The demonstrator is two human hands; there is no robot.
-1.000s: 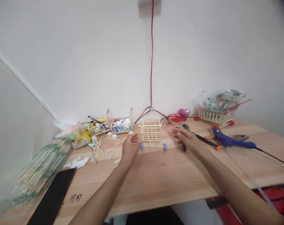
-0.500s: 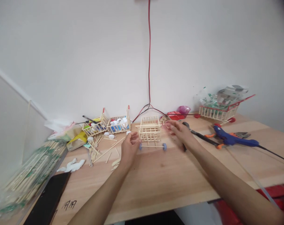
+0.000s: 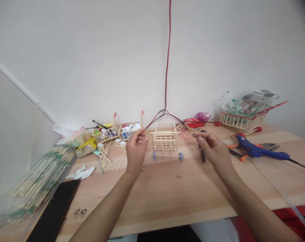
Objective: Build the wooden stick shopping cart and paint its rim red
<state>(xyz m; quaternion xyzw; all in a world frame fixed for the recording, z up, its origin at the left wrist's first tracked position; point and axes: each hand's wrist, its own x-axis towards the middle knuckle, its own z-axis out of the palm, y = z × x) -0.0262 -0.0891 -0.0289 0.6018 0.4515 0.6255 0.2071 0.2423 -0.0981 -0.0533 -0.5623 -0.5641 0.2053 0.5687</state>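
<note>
Black "147 147" (image 3: pixel 79 213) marks the tabletop (image 3: pixel 177 193); hands (image 3: pixel 136 148) (image 3: pixel 214 149) curled, left empty, right's hold unclear.

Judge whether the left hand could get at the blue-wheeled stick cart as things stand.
Probably yes: the left hand is raised just beside the stick cart, and nothing visible blocks the narrow gap between them, though one view leaves depth uncertain.

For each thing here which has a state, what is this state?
Left hand: raised, fingers curled, thumb apart
Right hand: fingers bent, grip unclear
Middle stick cart: upright
Leftmost stick cart: filled
Red-trimmed cart: loaded above its rim
Glue gun: lying down
Pliers: partly hidden, opening unclear
Skewers: bagged in clear plastic
White wad: crumpled
Black slab: lying flat
</note>
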